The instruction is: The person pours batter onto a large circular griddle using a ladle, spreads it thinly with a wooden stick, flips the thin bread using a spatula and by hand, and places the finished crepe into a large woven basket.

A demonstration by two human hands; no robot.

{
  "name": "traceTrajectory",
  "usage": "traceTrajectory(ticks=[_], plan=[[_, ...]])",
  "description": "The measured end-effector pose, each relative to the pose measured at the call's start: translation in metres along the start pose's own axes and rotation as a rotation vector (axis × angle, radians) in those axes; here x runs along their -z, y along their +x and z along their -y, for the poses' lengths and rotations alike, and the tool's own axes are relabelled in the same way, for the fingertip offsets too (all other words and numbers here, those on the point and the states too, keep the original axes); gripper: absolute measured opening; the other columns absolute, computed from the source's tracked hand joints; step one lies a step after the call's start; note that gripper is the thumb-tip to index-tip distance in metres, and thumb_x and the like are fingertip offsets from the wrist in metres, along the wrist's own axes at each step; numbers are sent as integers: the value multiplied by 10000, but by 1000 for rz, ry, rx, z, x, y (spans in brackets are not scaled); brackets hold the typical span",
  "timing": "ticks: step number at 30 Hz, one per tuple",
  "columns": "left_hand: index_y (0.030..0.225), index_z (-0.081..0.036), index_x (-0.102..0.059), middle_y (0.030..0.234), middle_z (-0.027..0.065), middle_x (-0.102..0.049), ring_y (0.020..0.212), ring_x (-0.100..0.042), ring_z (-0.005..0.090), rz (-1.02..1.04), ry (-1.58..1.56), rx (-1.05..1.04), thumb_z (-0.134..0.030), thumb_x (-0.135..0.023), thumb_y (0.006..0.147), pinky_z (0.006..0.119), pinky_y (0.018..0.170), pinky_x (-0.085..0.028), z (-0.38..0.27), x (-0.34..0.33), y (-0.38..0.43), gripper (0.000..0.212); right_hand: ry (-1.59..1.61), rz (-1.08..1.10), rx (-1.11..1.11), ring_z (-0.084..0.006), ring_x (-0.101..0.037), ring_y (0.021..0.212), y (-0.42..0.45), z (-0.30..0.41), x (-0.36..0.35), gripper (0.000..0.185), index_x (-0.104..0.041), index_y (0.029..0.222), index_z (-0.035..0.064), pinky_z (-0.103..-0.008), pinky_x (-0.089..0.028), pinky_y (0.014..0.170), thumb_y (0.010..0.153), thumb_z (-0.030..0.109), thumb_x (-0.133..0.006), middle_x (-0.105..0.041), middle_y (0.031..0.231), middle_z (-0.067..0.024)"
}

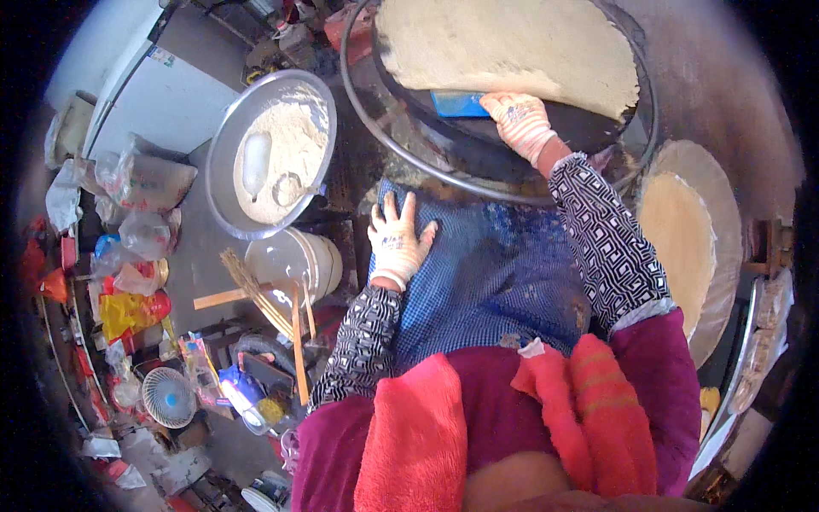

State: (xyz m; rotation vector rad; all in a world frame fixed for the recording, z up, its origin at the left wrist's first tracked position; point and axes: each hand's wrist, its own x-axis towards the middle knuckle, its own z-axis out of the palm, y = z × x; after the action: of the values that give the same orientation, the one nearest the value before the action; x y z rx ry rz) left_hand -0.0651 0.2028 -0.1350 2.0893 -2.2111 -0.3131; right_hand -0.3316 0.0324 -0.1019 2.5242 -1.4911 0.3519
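Note:
My gloved right hand (519, 123) grips a flat blue scraper (459, 104). Its blade lies along the near edge of a large, thin pale flatbread (505, 45), whose near rim looks slightly curled. The bread covers most of a round black griddle (576, 121), leaving a dark strip bare on my side. On the blue checked cloth over my lap (486, 275) rests my left hand (398, 240), also gloved, fingers spread and holding nothing.
A metal hoop (441, 177) rings the griddle. Left stands a metal basin (216, 185) of flour or batter with a scoop inside. Below it, a white bucket (326, 259) has wooden sticks (297, 345) and a straw brush (246, 275) across it. Finished flatbread (675, 249) lies on a round mat at right.

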Motion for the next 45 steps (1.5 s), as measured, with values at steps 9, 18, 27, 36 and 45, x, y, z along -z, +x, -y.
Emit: traceTrajectory(ticks=[9,18,27,36,45], plan=[[1348,-5,-430,1353,278,-405,1255,-398,444,-406,-164,-19,-226,-699,816,479,1058,-358,103,53,71,636,-56,128,-1,-236,-610,1091,43,7,0,305,-575,1172,155,-375,-469,919,894,136,-452,-629,1203,-78],[1329,-83,-460,1364,177,-443,1289,-397,373,-312,139,41,-232,-711,772,480,1054,-361,188,124,197,629,-50,79,6,-236,-623,1055,58,14,-10,291,-578,1154,138,-383,-472,902,884,144,-468,-644,1157,-94],[1402,-155,-396,1455,103,-386,1372,-336,291,-194,386,-172,-105,-657,765,462,1104,-297,154,102,264,690,-28,-121,75,-246,-665,952,53,14,-8,271,-639,1075,144,-379,-520,831,842,74,-522,-694,1054,-66],[1415,-128,-384,1491,78,-356,1403,-297,273,-194,501,-220,-32,-552,813,442,1129,-260,136,106,298,633,-49,-16,15,-223,-640,1014,53,19,-4,295,-615,1107,152,-370,-506,856,830,102,-525,-663,1119,-52],[1155,-140,-649,1305,86,-560,1338,-397,257,53,788,-566,-230,-576,823,426,1143,-226,100,82,293,352,-11,-57,77,-237,-627,1037,51,19,2,305,-621,1095,127,-372,-493,874,807,103,-524,-663,1105,-64]])
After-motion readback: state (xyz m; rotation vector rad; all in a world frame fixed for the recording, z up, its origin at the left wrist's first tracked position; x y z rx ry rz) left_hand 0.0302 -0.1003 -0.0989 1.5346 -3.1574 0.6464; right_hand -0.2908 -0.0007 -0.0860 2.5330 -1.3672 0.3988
